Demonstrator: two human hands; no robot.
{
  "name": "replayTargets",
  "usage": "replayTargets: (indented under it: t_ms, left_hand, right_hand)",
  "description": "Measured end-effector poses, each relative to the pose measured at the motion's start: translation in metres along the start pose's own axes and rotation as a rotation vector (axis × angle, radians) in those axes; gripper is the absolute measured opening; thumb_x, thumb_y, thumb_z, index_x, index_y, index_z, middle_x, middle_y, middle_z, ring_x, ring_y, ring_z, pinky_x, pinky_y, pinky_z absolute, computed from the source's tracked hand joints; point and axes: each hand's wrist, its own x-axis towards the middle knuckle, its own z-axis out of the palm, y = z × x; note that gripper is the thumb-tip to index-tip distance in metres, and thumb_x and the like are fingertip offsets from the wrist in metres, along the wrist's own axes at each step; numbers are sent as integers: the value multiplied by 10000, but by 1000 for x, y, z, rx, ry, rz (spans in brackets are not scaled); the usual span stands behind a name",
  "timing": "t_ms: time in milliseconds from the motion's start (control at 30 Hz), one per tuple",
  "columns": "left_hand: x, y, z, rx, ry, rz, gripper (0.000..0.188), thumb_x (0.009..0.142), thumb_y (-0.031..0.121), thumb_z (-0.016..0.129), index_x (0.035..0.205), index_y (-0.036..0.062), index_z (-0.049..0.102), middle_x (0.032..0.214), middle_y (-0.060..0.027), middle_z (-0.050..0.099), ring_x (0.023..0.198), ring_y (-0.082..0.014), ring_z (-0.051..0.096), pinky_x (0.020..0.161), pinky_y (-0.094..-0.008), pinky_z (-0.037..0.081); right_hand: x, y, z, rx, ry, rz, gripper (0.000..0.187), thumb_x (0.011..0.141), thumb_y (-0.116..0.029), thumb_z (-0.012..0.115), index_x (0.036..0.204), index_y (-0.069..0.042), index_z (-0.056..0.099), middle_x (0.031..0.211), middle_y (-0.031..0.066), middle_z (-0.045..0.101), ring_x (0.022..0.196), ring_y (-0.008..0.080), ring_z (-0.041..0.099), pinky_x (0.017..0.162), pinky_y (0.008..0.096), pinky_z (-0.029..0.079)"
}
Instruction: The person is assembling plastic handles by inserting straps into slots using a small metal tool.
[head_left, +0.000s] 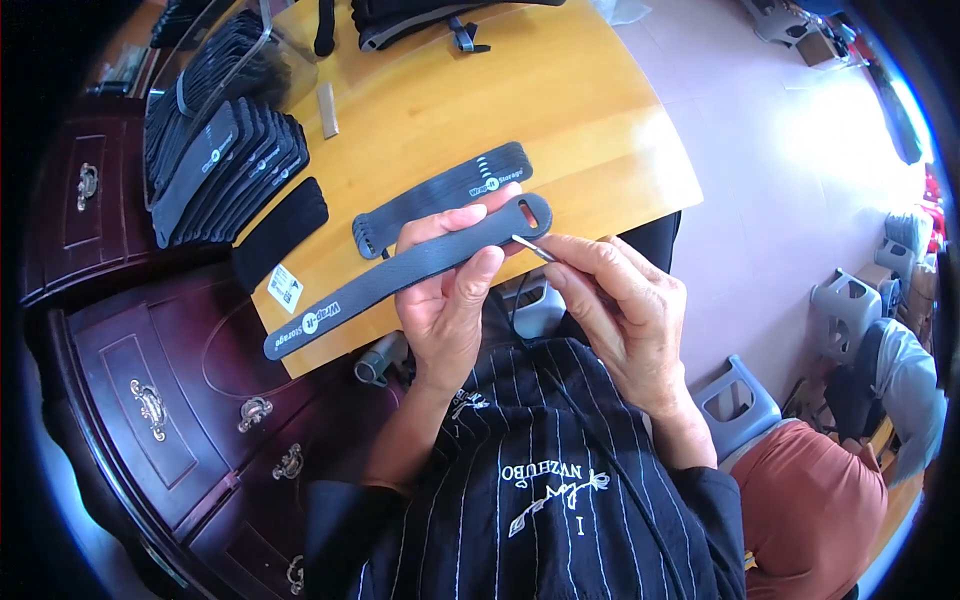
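A long dark grey strap (390,268) with a slotted, rounded end and a printed tail runs across my left hand (445,290). The fingers sit behind it and the thumb presses its near edge, just below the slot. Between thumb and forefinger my right hand (625,315) pinches a slim metal tool (533,248). Its tip touches or nearly touches the strap's edge near the slot; its exact kind I cannot make out. Just beyond my left fingers, a layered stack of similar straps (430,200) lies on the yellow wooden table (580,90).
Thick piles of dark straps (235,160) stand at the table's left, beside a black strap piece (280,230) and a white label (285,288). A dark red drawer cabinet (150,400) borders the left. To the right are grey stools (735,400) and a seated person in a reddish garment (810,500).
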Motion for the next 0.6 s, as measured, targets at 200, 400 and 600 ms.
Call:
replayTargets:
  t_ms: [200,400,600]
  left_hand:
    - [0,-5,1,66,-23,39,300,904,-57,558,1177,9,451,1254,-282,534,1183,-295,548,990,-375,479]
    - [-4,0,2,124,54,35,279,894,-4,595,1146,26,480,1223,-280,557,1129,-271,583,899,-331,524]
    - [-5,-6,-6,269,13,150,277,890,-16,592,1137,12,469,1215,-282,560,1117,-293,591,919,-360,516]
  right_hand:
    - [-2,5,-5,-21,-14,-17,275,847,-68,655,1120,-97,643,721,71,546,579,202,578,528,297,473]
    - [-5,2,-6,-27,-70,-14,301,837,-68,654,1136,-93,632,726,73,547,580,215,586,526,306,481]
    - [-6,4,0,-9,-72,7,280,841,-93,650,1121,-94,633,731,74,552,585,217,596,518,309,476]
